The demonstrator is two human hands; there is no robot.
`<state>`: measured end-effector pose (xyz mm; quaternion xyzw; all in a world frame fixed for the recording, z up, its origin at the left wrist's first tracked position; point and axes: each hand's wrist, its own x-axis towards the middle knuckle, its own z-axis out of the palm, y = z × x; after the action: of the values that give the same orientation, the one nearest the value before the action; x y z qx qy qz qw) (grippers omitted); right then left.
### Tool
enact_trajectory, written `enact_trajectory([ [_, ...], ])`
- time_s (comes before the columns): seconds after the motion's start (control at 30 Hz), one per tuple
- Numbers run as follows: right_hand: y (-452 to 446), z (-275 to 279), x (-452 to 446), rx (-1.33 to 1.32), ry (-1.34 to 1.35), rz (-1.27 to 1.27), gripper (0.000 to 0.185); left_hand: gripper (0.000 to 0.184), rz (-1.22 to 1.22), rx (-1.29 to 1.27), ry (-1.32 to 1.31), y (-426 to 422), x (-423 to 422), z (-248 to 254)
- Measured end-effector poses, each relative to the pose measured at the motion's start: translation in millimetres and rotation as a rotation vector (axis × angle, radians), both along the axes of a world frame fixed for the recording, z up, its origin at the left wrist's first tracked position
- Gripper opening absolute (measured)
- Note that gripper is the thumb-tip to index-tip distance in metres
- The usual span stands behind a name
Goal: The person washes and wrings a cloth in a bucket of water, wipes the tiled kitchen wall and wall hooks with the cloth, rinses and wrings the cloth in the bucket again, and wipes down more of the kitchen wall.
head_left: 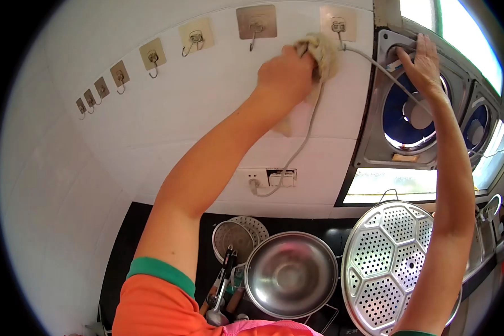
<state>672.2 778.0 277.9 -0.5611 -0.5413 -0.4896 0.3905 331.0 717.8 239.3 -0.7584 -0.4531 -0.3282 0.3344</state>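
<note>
My left hand [285,73] is closed round a crumpled beige cloth [322,56] against the white tiled wall, just below the right-most adhesive hook [338,24]. A grey cable [305,140] runs down past the cloth to a plug in the wall socket [256,178]. My right hand [423,67] lies with fingers spread on the upper edge of a metal-framed fan [369,151] with blue blades, set in the window. Another stretch of cable passes in front of this fan.
Below, a dark counter [140,229] bears a steel wok [291,274], a large perforated steamer tray [375,252], a strainer [229,238] and a ladle [217,318]. Several hooks line the wall at left. A second fan [476,131] is at right.
</note>
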Motion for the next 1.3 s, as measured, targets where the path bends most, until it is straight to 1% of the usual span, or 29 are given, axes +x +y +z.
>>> enact_trajectory([
  [0.1, -5, 0, -3, 0.007, -0.004, 0.007, 0.084, 0.02, -0.115, -0.004, 0.067, 0, -11, -41],
  [0.2, -10, 0, -7, 0.001, 0.019, 0.008, 0.084, 0.021, 0.021, -0.103, 0.177, -6, -14, -40],
  [0.27, -10, -1, -8, -0.011, 0.023, -0.001, 0.083, 0.021, 0.053, -0.079, 0.102, -4, -10, -24],
  [0.37, -11, 0, -10, -0.008, 0.035, 0.002, 0.083, 0.021, 0.069, -0.059, -0.01, -3, 3, 27],
  [0.4, -11, -1, -9, -0.001, 0.03, 0.01, 0.083, 0.02, 0.071, -0.058, -0.051, -3, 6, 34],
  [0.5, -7, -4, -9, 0.011, 0.022, 0.013, 0.082, 0.02, 0.029, -0.083, 0.029, -10, 0, 18],
  [0.57, -9, -3, -7, 0.031, 0.015, 0.022, 0.082, 0.017, 0.026, -0.185, 0.067, -2, -7, -24],
  [0.6, -10, -4, -9, 0.013, 0.023, 0.007, 0.082, 0.017, 0.058, -0.184, 0.097, -1, -13, -54],
  [0.63, -11, -4, -10, -0.002, 0.027, -0.011, 0.082, 0.017, 0.087, -0.181, 0.122, -1, -16, -71],
  [0.67, -13, -2, -10, -0.017, 0.028, -0.032, 0.082, 0.017, 0.096, -0.173, 0.155, 0, -15, -69],
  [0.73, -16, -2, -13, -0.029, 0.032, -0.044, 0.082, 0.018, 0.122, -0.176, 0.207, -5, -17, -62],
  [0.77, -17, -3, -15, -0.03, 0.035, -0.035, 0.082, 0.018, 0.108, -0.173, 0.176, -4, -17, -53],
  [0.83, -21, -2, -17, -0.055, 0.059, -0.045, 0.081, 0.017, 0.072, -0.162, 0.126, -12, -7, -1],
  [0.9, -23, -2, -18, -0.048, 0.057, -0.022, 0.081, 0.015, 0.088, -0.081, 0.03, -2, 8, 41],
  [0.97, -22, -2, -18, -0.039, 0.058, -0.014, 0.081, 0.026, 0.098, -0.047, 0.024, -12, 24, 72],
  [1.07, -23, -3, -20, -0.032, 0.069, -0.023, 0.081, 0.026, 0.117, 0.005, 0.139, -10, 29, 91],
  [1.17, -26, -3, -20, -0.027, 0.087, -0.029, 0.081, 0.024, 0.08, 0.168, 0.275, 8, 27, 100],
  [1.27, -26, -1, -25, -0.015, 0.09, -0.02, 0.081, 0.027, 0.061, 0.187, 0.504, -8, 29, 117],
  [1.3, -23, -2, -25, 0.004, 0.086, -0.006, 0.081, 0.027, 0.048, 0.213, 0.535, -7, 27, 119],
])
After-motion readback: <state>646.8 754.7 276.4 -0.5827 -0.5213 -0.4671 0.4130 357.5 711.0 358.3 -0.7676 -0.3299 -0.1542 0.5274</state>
